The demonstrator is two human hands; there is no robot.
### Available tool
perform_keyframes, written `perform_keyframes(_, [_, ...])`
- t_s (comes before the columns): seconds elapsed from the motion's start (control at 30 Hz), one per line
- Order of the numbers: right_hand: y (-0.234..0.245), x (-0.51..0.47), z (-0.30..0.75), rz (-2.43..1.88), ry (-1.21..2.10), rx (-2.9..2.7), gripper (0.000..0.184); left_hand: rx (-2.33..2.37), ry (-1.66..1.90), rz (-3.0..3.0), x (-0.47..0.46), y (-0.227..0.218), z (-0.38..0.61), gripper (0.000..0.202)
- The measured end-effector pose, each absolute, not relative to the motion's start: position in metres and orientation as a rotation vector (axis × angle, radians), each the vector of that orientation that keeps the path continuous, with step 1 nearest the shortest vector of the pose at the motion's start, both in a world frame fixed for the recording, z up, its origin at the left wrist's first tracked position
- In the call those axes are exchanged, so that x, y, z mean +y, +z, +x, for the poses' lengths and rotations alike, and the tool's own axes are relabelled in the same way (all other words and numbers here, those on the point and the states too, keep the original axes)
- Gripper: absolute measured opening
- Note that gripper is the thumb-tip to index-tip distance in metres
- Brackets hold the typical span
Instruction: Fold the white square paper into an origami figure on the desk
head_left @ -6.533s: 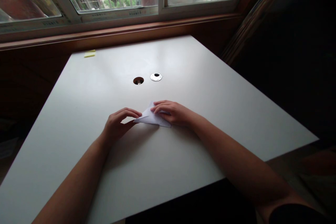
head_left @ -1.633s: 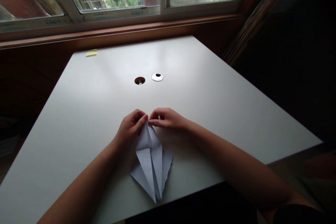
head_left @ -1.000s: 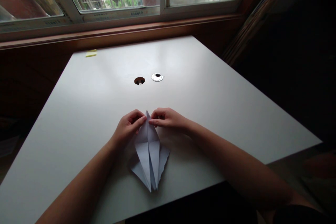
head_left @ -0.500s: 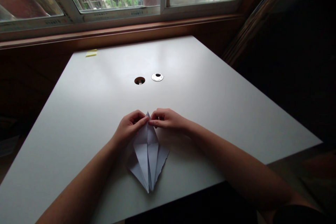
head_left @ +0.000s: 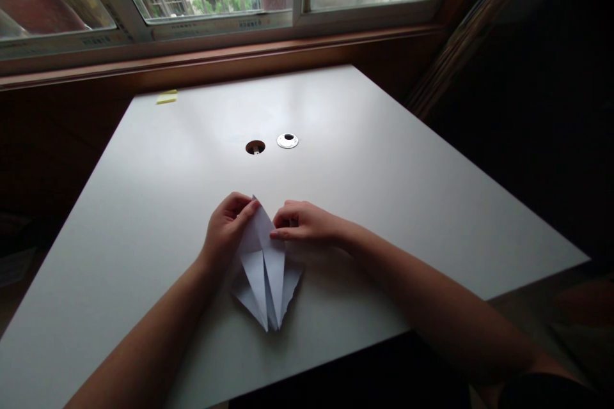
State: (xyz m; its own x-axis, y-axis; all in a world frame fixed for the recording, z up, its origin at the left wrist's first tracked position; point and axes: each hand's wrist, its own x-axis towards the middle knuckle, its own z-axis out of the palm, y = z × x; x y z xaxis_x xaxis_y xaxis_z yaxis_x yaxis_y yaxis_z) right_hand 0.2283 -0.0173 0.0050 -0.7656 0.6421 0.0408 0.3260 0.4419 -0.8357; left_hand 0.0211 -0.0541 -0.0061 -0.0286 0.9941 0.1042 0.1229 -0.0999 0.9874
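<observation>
A folded white paper (head_left: 266, 275) lies on the white table (head_left: 384, 192), its long point toward me and its far tip raised. My left hand (head_left: 225, 230) pinches the paper's far tip, fingers closed on it. My right hand (head_left: 302, 225) presses closed fingertips onto the paper's right upper edge beside the left hand. One edge of the paper looks torn and ragged.
A round cable hole (head_left: 255, 147) and a white round cap (head_left: 287, 140) sit in the table's middle. A yellow sticky note pad (head_left: 166, 97) lies at the far left corner. A window with a wooden sill (head_left: 215, 57) runs behind the table.
The paper has slid away from me along the table. My left hand has shifted up and left with the tip, and the right hand stays on the paper's right edge.
</observation>
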Motion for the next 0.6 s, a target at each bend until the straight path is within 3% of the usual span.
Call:
perform_keyframes(0.47, [-0.003, -0.014, 0.229, -0.896, 1.171, -2.228, 0.010, 1.303, 1.571, 1.359, -0.052, -0.009, 0.018, 0.023])
perform_keyframes(0.6, [-0.007, -0.014, 0.230, -0.974, 1.117, -2.165, 0.018, 1.370, 1.576, 1.436, -0.054, -0.007, 0.019, 0.021])
